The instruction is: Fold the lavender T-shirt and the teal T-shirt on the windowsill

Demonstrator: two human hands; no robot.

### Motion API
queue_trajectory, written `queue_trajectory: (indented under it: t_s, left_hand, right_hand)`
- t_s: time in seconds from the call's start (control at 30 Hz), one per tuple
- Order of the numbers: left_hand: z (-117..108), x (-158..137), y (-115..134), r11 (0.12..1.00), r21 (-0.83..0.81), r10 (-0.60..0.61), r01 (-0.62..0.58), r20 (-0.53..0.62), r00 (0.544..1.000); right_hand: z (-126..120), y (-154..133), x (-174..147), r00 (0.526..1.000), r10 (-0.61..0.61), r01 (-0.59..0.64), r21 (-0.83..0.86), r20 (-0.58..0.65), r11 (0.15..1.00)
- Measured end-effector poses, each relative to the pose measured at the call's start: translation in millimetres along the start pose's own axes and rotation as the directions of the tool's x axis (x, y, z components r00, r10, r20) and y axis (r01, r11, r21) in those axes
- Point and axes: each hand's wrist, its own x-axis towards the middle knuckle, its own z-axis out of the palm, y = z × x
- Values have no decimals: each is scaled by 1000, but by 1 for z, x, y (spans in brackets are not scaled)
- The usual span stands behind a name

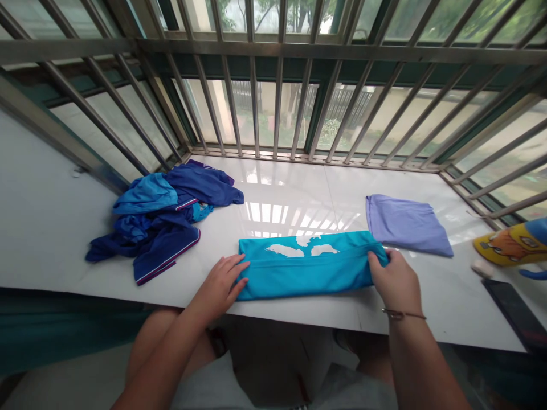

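A turquoise garment (299, 279) with a white print lies folded into a long flat strip on the white ledge in front of me. My left hand (224, 279) rests with its fingers apart on the strip's left end. At the other end, my right hand (395, 276) grips the turquoise cloth between thumb and fingers, lifting that corner slightly. A bracelet circles my right wrist. Just beyond my right hand lies a folded lavender cloth (408, 225), flat on the ledge.
A crumpled heap of blue and navy clothes (171, 210) lies at the left. On the right are a yellow printed cup (508, 245), a small pale object (482, 269) and a dark phone-like slab (513, 310). Metal window bars (280, 102) border the white ledge (294, 182).
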Motion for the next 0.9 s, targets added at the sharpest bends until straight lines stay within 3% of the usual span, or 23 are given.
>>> queue_trajectory:
  t_s: [0.1,0.17,0.23,0.33,0.5,0.57,0.67,0.83,0.9]
  left_hand:
    - [-7,17,-11,997,-56,44,-45,-12,999]
    - [-11,27,-22,993,-99,55,-58,-39,998]
    - [-13,35,-32,988,-143,46,-55,-69,997]
    - [-11,41,-47,976,-217,-9,-15,-112,994]
    - [-3,44,-56,962,-271,-77,41,-125,989]
    - [-1,45,-56,962,-269,-86,47,-135,987]
    - [0,46,-55,961,-272,-96,55,-138,986]
    - [-1,46,-55,960,-272,-106,70,-123,987]
    - [0,46,-56,961,-268,-103,69,-114,988]
  right_hand:
    - [-6,-41,-15,970,-204,209,20,-134,978]
    - [-4,-75,-36,888,-409,425,35,-212,905]
    - [4,-109,-63,769,-596,619,36,-229,785]
    - [28,-157,-108,621,-778,782,6,-93,623]
    - [84,-203,-178,468,-861,878,3,198,478]
    - [102,-206,-193,441,-866,888,27,236,460]
    - [114,-199,-198,449,-873,882,60,187,467]
    - [98,-188,-181,517,-854,847,181,-57,500]
    - [94,-186,-180,479,-872,868,199,-97,454]
